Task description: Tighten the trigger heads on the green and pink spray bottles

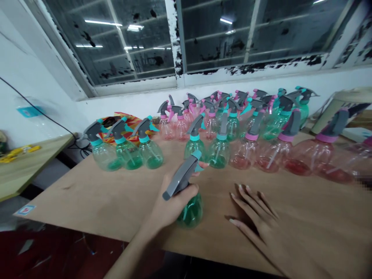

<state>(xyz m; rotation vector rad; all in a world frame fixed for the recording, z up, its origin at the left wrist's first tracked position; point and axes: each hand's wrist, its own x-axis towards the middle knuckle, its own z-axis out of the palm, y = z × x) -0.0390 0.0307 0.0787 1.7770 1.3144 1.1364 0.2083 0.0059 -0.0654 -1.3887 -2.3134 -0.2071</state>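
My left hand point(170, 203) is wrapped round the neck of a green spray bottle point(190, 211) with a grey trigger head and teal nozzle, which stands on the brown board point(101, 197) near its front edge. My right hand point(255, 215) lies on the board to the right of that bottle, fingers stretched out and apart, holding nothing. Three green spray bottles point(128, 153) stand in a row at the left behind my left hand.
Several green and pink spray bottles point(232, 128) crowd the back and right of the board below a window. A colourful bag point(128, 122) lies behind the left row. A second wooden table point(26, 162) stands at left, with a gap between it and the board.
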